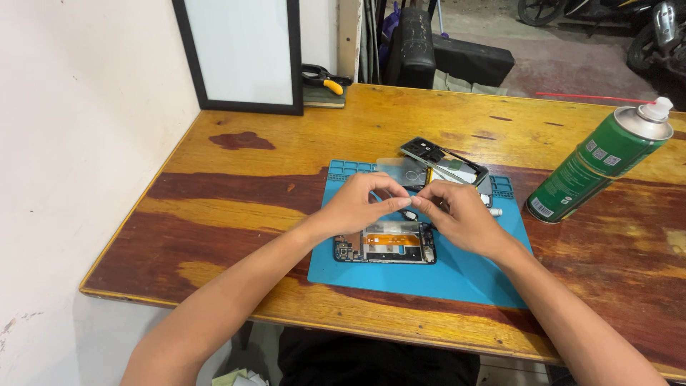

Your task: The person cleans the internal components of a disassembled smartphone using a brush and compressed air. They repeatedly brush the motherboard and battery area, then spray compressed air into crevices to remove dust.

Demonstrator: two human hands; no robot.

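A worn wooden table point(236, 207) is set against a pale wall, with a black-framed board point(239, 53) leaned at its back edge. A blue work mat point(464, 275) is laid at the near middle, probably so that small parts are kept from sliding. To the right, a green spray can point(597, 164) is seen tilted, its white nozzle uppermost. On the mat, an opened phone point(386, 246) lies flat with its circuit boards and an orange strip exposed. Behind it, a removed phone frame point(443, 161) is rested partly off the mat's far edge. The 2 hands are brought together just above the phone: the left hand point(357, 207) and the right hand point(464, 218) are both narrowed to a pinch, fingertips meeting over a small dark part point(409, 214), though a firm hold cannot be told.
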